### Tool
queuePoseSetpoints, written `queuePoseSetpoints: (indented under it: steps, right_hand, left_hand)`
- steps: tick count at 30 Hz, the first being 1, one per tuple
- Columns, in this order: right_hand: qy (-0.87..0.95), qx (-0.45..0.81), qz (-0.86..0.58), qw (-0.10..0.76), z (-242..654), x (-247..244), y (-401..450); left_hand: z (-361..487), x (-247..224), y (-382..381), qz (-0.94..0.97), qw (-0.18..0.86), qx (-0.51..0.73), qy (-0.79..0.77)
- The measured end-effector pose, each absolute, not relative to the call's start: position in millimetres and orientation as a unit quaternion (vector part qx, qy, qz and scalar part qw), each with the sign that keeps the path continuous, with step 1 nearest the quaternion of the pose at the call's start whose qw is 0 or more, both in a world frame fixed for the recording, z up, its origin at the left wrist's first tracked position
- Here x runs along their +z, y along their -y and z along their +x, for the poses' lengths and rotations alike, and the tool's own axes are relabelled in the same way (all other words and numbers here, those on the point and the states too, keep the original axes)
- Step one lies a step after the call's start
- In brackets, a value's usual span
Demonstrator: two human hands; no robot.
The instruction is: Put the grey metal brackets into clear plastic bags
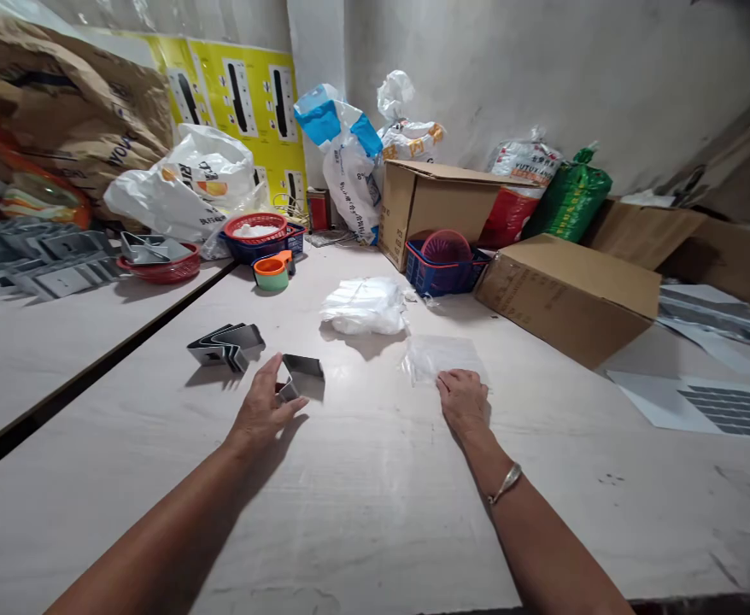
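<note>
My left hand (267, 405) is closed around the left end of a bent grey metal bracket (304, 367) on the pale tabletop (349, 478). Just left of it lies a nested group of similar grey brackets (226, 343). My right hand (464, 398), with a silver bracelet at the wrist, rests its curled fingertips on the near edge of a flat clear plastic bag (442, 354). Whether the fingers pinch that edge is hard to make out. Behind, between the hands, sits a pile of clear plastic bags (366, 306).
A tape dispenser (272, 272) and blue baskets (442, 272) stand farther back. Cardboard boxes (567, 295) are at the right, near printed sheets (701, 408). At the far left are many metal brackets (61, 265) and a red basket (168, 269). A dark gap (93, 367) crosses the left side.
</note>
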State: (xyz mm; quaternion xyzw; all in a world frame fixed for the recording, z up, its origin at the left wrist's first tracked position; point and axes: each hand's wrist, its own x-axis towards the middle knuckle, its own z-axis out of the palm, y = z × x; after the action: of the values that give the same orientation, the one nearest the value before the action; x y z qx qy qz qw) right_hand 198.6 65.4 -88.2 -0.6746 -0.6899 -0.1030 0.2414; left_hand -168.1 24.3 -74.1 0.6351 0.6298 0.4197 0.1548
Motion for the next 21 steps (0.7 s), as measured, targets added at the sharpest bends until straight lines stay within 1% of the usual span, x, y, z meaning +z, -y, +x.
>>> queuePoseSetpoints:
  steps: [3,7,8,9,10,12,14,16,18,21]
  right_hand:
    - [0.692,-0.087,-0.668,0.258,202,-88,-66]
    - [0.670,-0.075,-0.677,0.295,205,-86,-63]
    - [0.663,-0.076,-0.680,0.304,205,-84,-61]
    - [0.659,-0.079,-0.681,0.311,203,-82,-58]
    - [0.658,-0.081,-0.679,0.314,201,-79,-54]
    - [0.670,-0.080,-0.665,0.319,192,-73,-42]
    - [0.703,-0.079,-0.624,0.333,179,-66,-25]
    - [0.748,-0.087,-0.556,0.351,166,-59,-5]
    - [0.792,-0.105,-0.481,0.360,156,-55,14]
    - [0.830,-0.130,-0.413,0.351,147,-57,34]
  left_hand:
    - [-158,-78,-13,0.605,0.118,0.454,-0.643]
    - [-130,-71,14,0.555,0.021,0.485,-0.676]
    - [-120,-68,21,0.563,0.026,0.482,-0.671]
    - [-108,-64,28,0.581,0.058,0.479,-0.656]
    - [-96,-59,33,0.595,0.116,0.480,-0.634]
    - [-71,-50,40,0.587,0.295,0.471,-0.589]
    - [-48,-40,41,0.502,0.496,0.455,-0.544]
    - [-32,-33,37,0.385,0.640,0.435,-0.504]
    - [-25,-29,31,0.291,0.711,0.420,-0.483]
    - [-27,-28,26,0.255,0.718,0.419,-0.494]
